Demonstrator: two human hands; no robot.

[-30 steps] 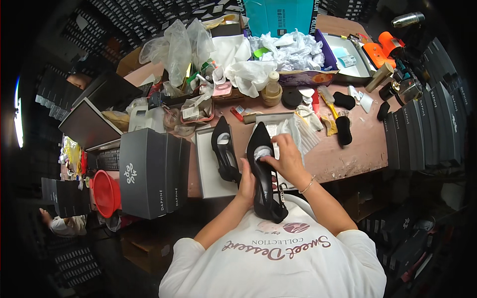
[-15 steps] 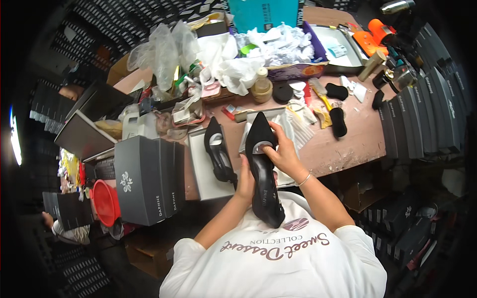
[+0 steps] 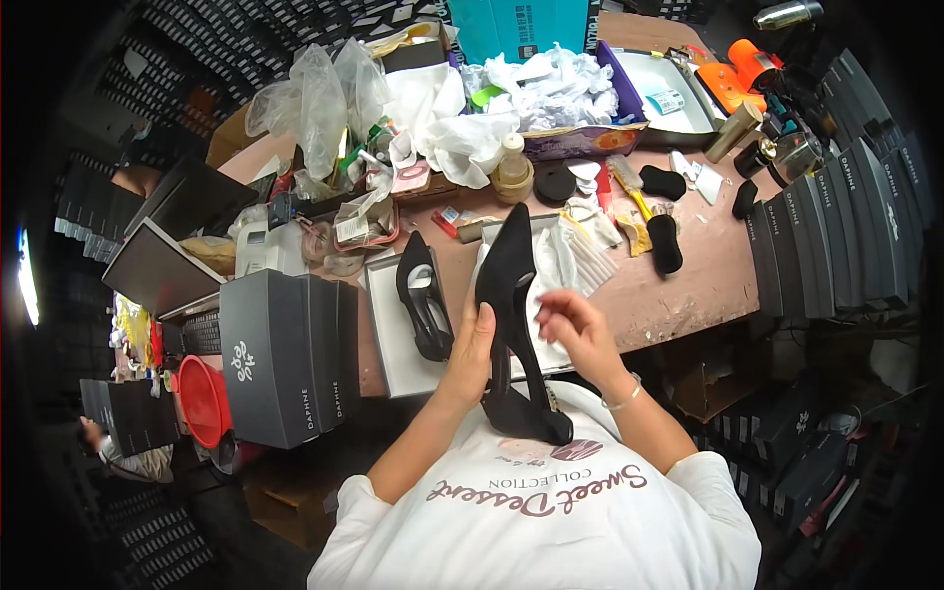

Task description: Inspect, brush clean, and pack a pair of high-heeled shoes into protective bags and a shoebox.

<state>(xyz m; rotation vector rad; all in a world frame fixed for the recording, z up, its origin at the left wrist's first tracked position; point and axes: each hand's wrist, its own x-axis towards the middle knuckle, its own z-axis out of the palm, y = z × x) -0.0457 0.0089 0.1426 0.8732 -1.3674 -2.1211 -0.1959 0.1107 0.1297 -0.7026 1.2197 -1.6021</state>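
My left hand (image 3: 470, 354) is closed on a black pointed-toe shoe (image 3: 505, 254), gripping its left side. The shoe is tilted on its side in front of my chest, toe pointing away from me. Just right of it, apart from the shoe, hovers my right hand (image 3: 580, 334), empty, its fingers loosely bent and a little blurred. A second black pointed shoe (image 3: 423, 295) rests in an open shoe box (image 3: 385, 339) with a pale inside, left of my hands. White tissue paper (image 3: 556, 258) lies behind the held shoe.
Closed dark grey shoe boxes (image 3: 265, 354) stand at the left table edge; more grey boxes (image 3: 821, 241) line the right. A purple carton (image 3: 580, 144) of crumpled paper sits at the back. A yellow-handled brush (image 3: 629, 187), black oval pads (image 3: 666, 244) and a bottle (image 3: 512, 172) clutter the table.
My right hand has let go of the shoe and drawn back to the right. The held shoe has been turned onto its side, in my left hand alone.
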